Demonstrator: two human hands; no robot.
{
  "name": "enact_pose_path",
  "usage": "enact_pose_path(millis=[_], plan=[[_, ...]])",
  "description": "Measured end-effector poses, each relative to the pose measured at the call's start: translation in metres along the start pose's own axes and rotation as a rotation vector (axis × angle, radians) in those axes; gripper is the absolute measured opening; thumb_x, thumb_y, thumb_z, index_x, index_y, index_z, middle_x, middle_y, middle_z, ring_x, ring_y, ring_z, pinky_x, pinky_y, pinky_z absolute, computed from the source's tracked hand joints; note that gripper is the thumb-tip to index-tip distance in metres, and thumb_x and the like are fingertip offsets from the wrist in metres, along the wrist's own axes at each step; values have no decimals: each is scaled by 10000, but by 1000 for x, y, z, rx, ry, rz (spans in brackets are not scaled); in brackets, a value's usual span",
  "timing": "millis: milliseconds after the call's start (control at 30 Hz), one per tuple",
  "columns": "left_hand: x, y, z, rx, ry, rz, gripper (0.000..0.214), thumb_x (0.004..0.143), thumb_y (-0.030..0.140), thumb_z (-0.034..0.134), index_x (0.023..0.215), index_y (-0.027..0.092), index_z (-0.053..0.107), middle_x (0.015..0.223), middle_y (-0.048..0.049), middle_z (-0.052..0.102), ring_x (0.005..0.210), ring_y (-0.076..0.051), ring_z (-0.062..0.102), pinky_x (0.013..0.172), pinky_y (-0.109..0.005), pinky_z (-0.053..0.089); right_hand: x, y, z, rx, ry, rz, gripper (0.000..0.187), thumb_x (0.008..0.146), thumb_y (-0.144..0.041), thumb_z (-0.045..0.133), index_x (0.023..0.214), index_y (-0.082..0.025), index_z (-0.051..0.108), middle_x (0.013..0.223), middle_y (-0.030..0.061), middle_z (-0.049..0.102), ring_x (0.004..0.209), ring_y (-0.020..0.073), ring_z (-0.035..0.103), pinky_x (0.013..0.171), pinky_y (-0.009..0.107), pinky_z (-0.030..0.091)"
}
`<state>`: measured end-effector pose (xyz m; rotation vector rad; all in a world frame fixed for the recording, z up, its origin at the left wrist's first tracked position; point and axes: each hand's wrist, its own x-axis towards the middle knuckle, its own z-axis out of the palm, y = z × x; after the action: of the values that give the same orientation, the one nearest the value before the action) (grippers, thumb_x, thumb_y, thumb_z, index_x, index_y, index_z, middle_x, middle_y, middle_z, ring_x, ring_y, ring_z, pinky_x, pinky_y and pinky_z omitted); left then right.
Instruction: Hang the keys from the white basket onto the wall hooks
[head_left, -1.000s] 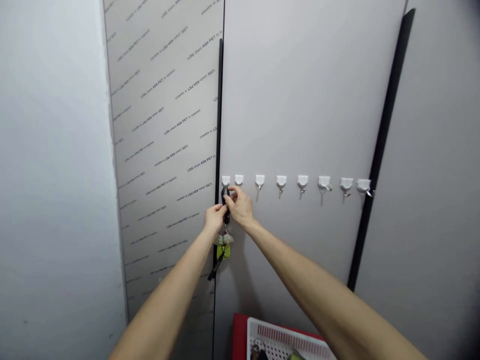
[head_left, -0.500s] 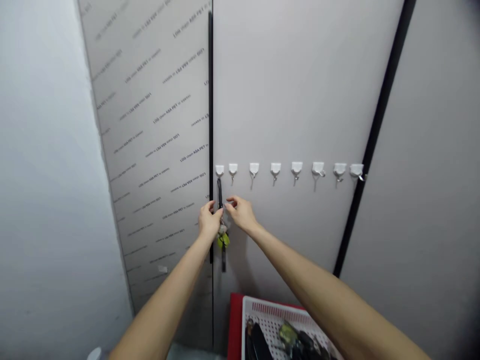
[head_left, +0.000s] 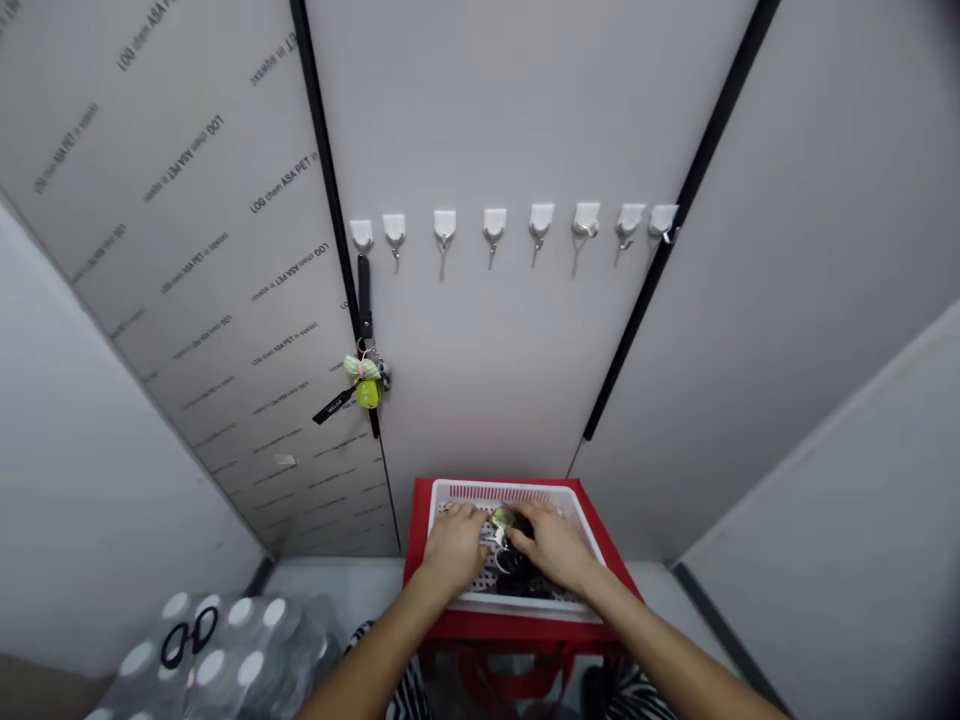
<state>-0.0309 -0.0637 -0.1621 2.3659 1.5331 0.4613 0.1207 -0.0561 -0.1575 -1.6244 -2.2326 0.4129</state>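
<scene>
Both of my hands are down in a white plastic basket (head_left: 589, 535) of keychains. My left hand (head_left: 454, 545) rests at the basket's left side, fingers bent and fingertips partly hidden, beside some metal keys. My right hand (head_left: 553, 545) curls its thumb and fingers round a keychain (head_left: 501, 518) with an olive-gold charm and silvery parts. Dark items (head_left: 517, 580) lie under and between the hands. On the leftmost white hook (head_left: 361, 234) hangs another keychain (head_left: 367, 392) with a black strap, a yellow-green charm, a pale bow and a black tag.
Several more white hooks (head_left: 494, 222) run in a row along the grey panel (head_left: 480, 370). The basket stands on a red box-like stand (head_left: 517, 628). Packed bottles with white caps (head_left: 225, 650) stand at lower left. Walls close in on both sides.
Both hands have left the keychain on the leftmost hook and dropped into the basket. That keychain now hangs free. The view has tilted down, showing the bottles and more of the basket.
</scene>
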Motion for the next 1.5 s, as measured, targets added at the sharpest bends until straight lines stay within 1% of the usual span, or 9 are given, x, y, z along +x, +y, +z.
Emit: enact_pose_path(millis=[233, 400, 567, 767, 933, 1133, 1267, 1367, 1500], plan=[[5, 3, 4, 36, -82, -17, 337, 621, 217, 423, 956, 218, 449, 943, -34, 507, 887, -172, 416, 755, -284, 280, 2, 15, -9, 176, -142, -123, 195, 587, -199, 446, 748, -174, 551, 797, 27, 556, 785, 140, 460, 731, 244, 317], [5, 4, 5, -106, -92, 7, 315, 620, 150, 391, 908, 233, 490, 723, 8, 577, 683, -120, 488, 678, -228, 310, -7, 24, -5, 291, 40, -99, 133, 580, -101, 378, 625, -169, 483, 674, 5, 514, 687, 122, 450, 654, 239, 340], [5, 4, 6, -189, -95, 65, 206, 602, 160, 418, 748, 216, 553, 678, 20, 569, 641, -108, 480, 622, -197, 322, -8, 24, -7, 499, 177, 56, 139, 655, -178, 344, 724, -161, 463, 645, 8, 508, 605, 113, 461, 588, 234, 371], [6, 1, 11, -349, -44, 84, 186, 637, 174, 387, 679, 201, 566, 700, 12, 570, 689, -104, 479, 631, -181, 329, -25, 17, -15, 325, -32, -116, 275, 570, -156, 446, 832, -178, 525, 850, 31, 542, 822, 153, 451, 754, 277, 317], [8, 2, 7, -530, 73, 0, 195, 657, 214, 389, 722, 182, 570, 734, -6, 578, 699, -111, 487, 656, -193, 340, -33, 16, -14, 199, -70, -139, 504, 506, -236, 543, 1001, -213, 449, 976, 36, 499, 910, 192, 404, 803, 319, 266], [8, 6, 0, -648, 88, -68, 298, 690, 332, 347, 567, 142, 540, 555, -8, 530, 564, -110, 459, 556, -204, 348, -23, 20, -9, 306, -8, -39, 193, 674, -217, 360, 642, -166, 543, 672, 20, 554, 683, 134, 483, 668, 263, 347], [8, 6, -2, -772, 138, -95, 297, 688, 344, 343, 564, 135, 514, 577, -8, 517, 589, -107, 461, 578, -206, 356, -20, 16, -8, 523, 110, 74, 201, 651, -221, 401, 811, -158, 505, 765, 30, 554, 717, 122, 492, 669, 241, 371], [9, 5, -2, -838, 156, -117, 297, 673, 356, 360, 542, 131, 503, 559, -5, 507, 586, -109, 461, 591, -215, 359, -16, 2, -6, 556, 126, 12, 400, 576, -211, 498, 971, -184, 442, 886, 29, 533, 795, 132, 475, 724, 252, 356], [11, 2, -1, -983, 150, -145, 282, 669, 360, 362, 629, 122, 507, 622, -19, 528, 610, -115, 478, 605, -230, 370, -3, -12, -9, 566, 85, -44, 232, 619, -193, 439, 839, -175, 509, 733, 10, 556, 656, 117, 486, 626, 236, 377]])
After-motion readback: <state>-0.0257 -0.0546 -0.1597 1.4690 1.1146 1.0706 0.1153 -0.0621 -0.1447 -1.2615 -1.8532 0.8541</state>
